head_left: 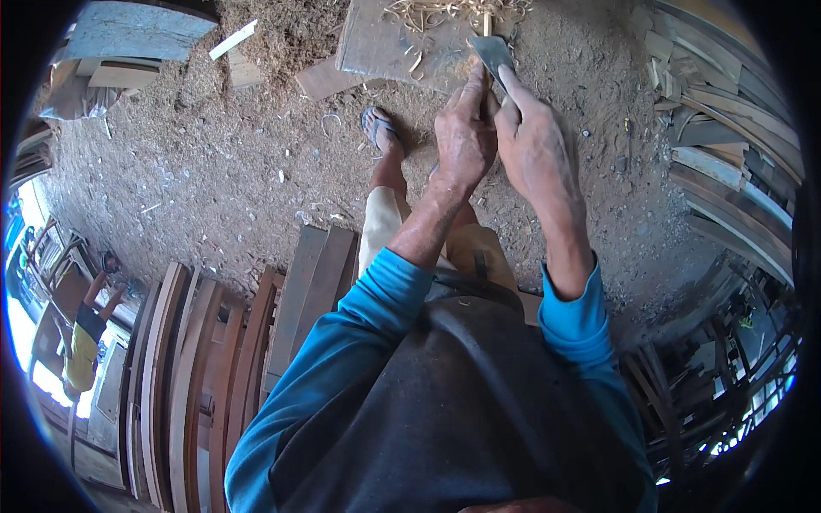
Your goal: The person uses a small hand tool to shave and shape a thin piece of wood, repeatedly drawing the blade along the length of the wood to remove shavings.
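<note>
Both my hands are together at the top centre, arms stretched forward. My right hand (pixel 536 141) is closed round a broad, flat, dark knife blade (pixel 491 53), one finger lying along it; its handle is hidden in the hand. Beside it my left hand (pixel 466 141) is closed, index finger pointing forward to the blade. A thin pale wooden stick (pixel 487 23) shows past the blade, in line with the left fingers, which seem to grip its hidden near end. Beyond lie curled wood shavings (pixel 428 13) on a flat wooden board (pixel 376 38).
Stacked planks (pixel 188 368) stand at lower left, with timber piles (pixel 735 188) on the right and at upper left. Sawdust and scraps cover the dirt floor (pixel 248 171). My sandalled foot (pixel 380 128) is left of my hands. A person (pixel 83 338) is at far left.
</note>
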### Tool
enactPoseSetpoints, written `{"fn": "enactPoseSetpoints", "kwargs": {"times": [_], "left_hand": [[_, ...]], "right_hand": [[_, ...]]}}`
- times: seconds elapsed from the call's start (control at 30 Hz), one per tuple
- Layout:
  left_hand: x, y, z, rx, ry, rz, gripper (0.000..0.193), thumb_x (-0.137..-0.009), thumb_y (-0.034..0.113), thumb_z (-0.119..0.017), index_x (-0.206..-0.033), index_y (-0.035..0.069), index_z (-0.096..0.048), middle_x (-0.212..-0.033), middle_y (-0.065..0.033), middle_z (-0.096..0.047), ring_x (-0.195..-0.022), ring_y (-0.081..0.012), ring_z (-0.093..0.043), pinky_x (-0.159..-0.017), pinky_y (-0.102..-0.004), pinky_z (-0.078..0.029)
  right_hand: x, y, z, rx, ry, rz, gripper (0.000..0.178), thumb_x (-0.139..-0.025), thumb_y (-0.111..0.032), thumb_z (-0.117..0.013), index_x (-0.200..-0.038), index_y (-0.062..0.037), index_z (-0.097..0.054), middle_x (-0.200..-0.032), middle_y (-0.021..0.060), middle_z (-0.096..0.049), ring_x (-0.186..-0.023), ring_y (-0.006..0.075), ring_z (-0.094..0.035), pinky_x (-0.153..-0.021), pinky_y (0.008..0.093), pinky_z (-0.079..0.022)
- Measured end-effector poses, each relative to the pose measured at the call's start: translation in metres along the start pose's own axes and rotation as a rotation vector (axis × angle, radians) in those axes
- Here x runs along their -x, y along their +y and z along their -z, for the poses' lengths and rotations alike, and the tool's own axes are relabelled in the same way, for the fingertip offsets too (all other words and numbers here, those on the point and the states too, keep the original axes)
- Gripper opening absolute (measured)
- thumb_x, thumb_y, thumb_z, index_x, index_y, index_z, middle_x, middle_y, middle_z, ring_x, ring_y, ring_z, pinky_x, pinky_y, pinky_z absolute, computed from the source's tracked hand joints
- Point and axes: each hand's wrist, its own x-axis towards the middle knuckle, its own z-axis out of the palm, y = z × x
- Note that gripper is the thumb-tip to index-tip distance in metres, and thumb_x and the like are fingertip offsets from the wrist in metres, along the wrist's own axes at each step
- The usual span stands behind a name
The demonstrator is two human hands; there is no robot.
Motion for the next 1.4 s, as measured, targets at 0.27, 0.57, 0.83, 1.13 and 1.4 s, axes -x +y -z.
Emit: {"fn": "enactPoseSetpoints", "kwargs": {"times": [0.27,0.57,0.83,1.13,1.4], "left_hand": [[0.001,0.002,-0.001,-0.056,0.02,-0.104,0.071,-0.087,0.017,-0.072,-0.149,-0.006,-0.047,-0.115,-0.0269,-0.071,-0.105,-0.0353,-0.072,-0.089,-0.0426,-0.056],[-0.001,0.009,-0.001,0.045,0.087,-0.02,0.042,-0.099,0.011,-0.061,-0.14,0.002,-0.058,-0.09,-0.0255,-0.07,-0.078,-0.0384,-0.073,-0.068,-0.0446,-0.056],[-0.001,-0.005,0.003,0.092,0.017,-0.03,0.053,-0.101,0.019,-0.065,-0.149,0.001,-0.05,-0.114,-0.0224,-0.071,-0.102,-0.026,-0.071,-0.084,-0.0356,-0.056],[-0.007,-0.005,-0.004,0.076,0.134,-0.163,0.045,-0.099,0.01,-0.059,-0.142,0.0,-0.056,-0.089,-0.0265,-0.07,-0.08,-0.0365,-0.074,-0.071,-0.0418,-0.057],[-0.001,-0.004,-0.005,0.055,0.132,-0.119,0.046,-0.096,0.01,-0.062,-0.141,0.001,-0.058,-0.083,-0.0244,-0.068,-0.074,-0.0345,-0.072,-0.066,-0.0429,-0.055]], "right_hand": [[-0.025,-0.003,-0.003,0.056,0.023,-0.009,0.043,-0.101,-0.025,-0.052,-0.139,-0.0106,-0.063,-0.091,0.0284,-0.071,-0.089,0.0435,-0.072,-0.081,0.0533,-0.057],[0.018,0.018,-0.01,-0.194,0.094,0.078,0.041,-0.101,-0.018,-0.053,-0.139,-0.005,-0.062,-0.091,0.0275,-0.07,-0.083,0.0422,-0.071,-0.078,0.0493,-0.056],[-0.004,0.013,-0.021,-0.126,0.059,0.041,0.041,-0.102,-0.021,-0.05,-0.138,-0.0046,-0.062,-0.086,0.0275,-0.072,-0.083,0.0416,-0.073,-0.075,0.0498,-0.058],[-0.011,0.012,-0.001,-0.105,0.04,0.027,0.044,-0.103,-0.026,-0.049,-0.139,-0.0045,-0.062,-0.087,0.0261,-0.072,-0.081,0.0405,-0.072,-0.078,0.0492,-0.057],[-0.002,0.01,-0.007,-0.056,0.015,-0.001,0.041,-0.101,-0.026,-0.052,-0.138,-0.0106,-0.064,-0.093,0.0277,-0.072,-0.087,0.0436,-0.072,-0.08,0.0506,-0.057]]}}
